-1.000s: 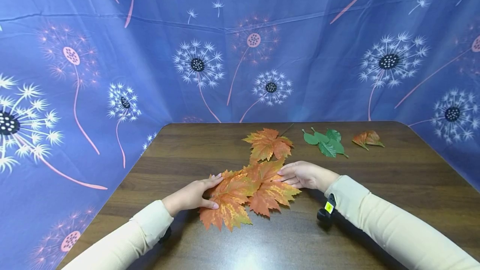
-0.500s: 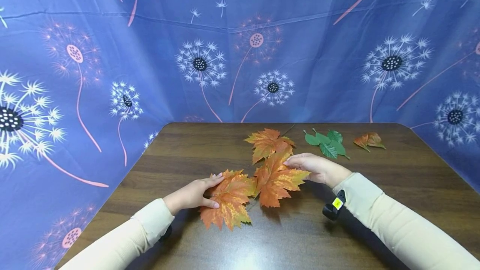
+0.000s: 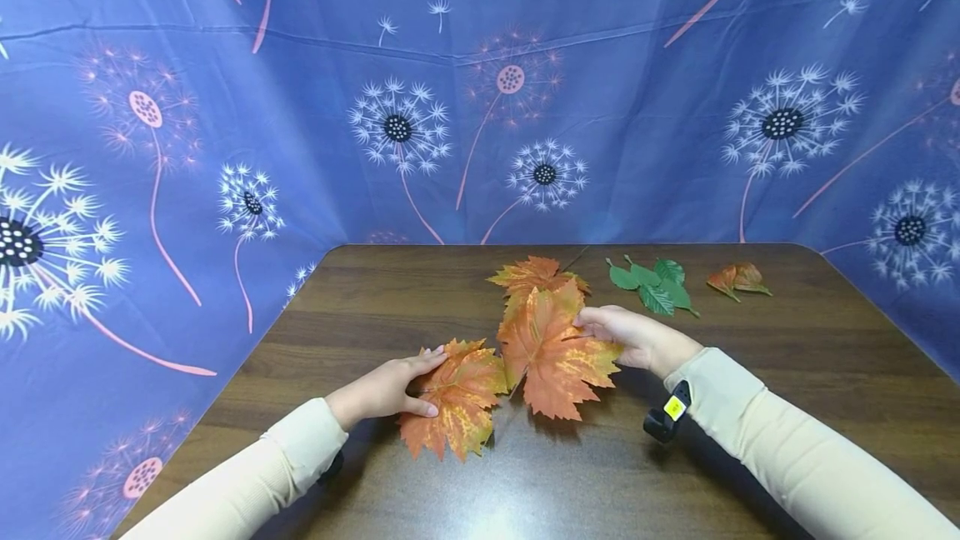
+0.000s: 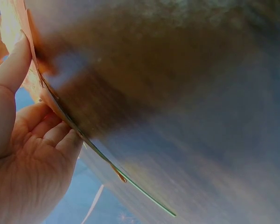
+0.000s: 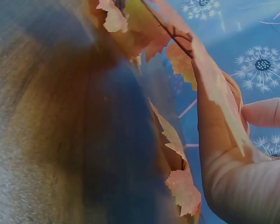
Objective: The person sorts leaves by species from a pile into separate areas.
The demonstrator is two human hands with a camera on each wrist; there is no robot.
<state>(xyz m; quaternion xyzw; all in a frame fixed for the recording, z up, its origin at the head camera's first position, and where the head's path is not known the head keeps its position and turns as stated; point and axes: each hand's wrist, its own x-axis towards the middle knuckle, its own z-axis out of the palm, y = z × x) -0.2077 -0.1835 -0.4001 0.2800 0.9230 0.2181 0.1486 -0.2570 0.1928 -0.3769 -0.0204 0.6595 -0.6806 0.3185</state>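
Observation:
Left of the middle of the table in the head view, my left hand (image 3: 390, 394) rests on an orange maple leaf (image 3: 461, 394), thumb and fingers spread over its top. In the left wrist view, the leaf's thin stem (image 4: 107, 161) runs out past my fingers. My right hand (image 3: 633, 337) pinches the right edge of a second orange maple leaf (image 3: 551, 352), with the thumb on one face and the fingers behind it. That leaf is tilted up off the table. It partly covers a third maple leaf (image 3: 528, 273) lying farther back.
Several green leaves (image 3: 656, 283) lie at the back right of the brown wooden table (image 3: 390, 298). Beyond them is a small reddish-brown pair of leaves (image 3: 738, 280). A blue dandelion-print cloth (image 3: 637, 148) hangs behind the table and along its sides.
My right hand has shifted slightly right and up, lifting its maple leaf off the left one and turning its face toward the camera. My left hand stays in place.

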